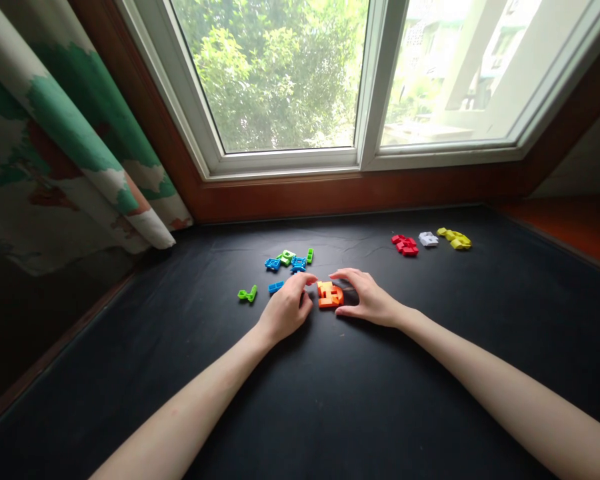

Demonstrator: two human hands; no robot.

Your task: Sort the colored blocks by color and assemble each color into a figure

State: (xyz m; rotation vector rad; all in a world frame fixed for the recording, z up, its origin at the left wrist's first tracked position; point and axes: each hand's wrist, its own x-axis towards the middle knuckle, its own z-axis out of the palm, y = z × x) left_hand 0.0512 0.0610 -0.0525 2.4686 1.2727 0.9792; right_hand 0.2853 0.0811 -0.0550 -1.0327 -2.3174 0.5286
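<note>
Orange block [330, 295] on black surface [340, 400]. My left hand [289, 307] at its nine o'clock, my right hand [370, 299] at three; both thumbs and forefingers apart, contact unclear. Blue pieces [273, 264], green pieces [287, 257] nine to ten; red [406, 246], white [429, 239], yellow pieces [460, 241] at two.

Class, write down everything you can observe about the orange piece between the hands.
The orange piece looks like hard plastic, with blocky parts at its left, dark gaps and a rounded right end. It lies on the black surface between the left hand and the right hand; whether either touches it is unclear.
</note>
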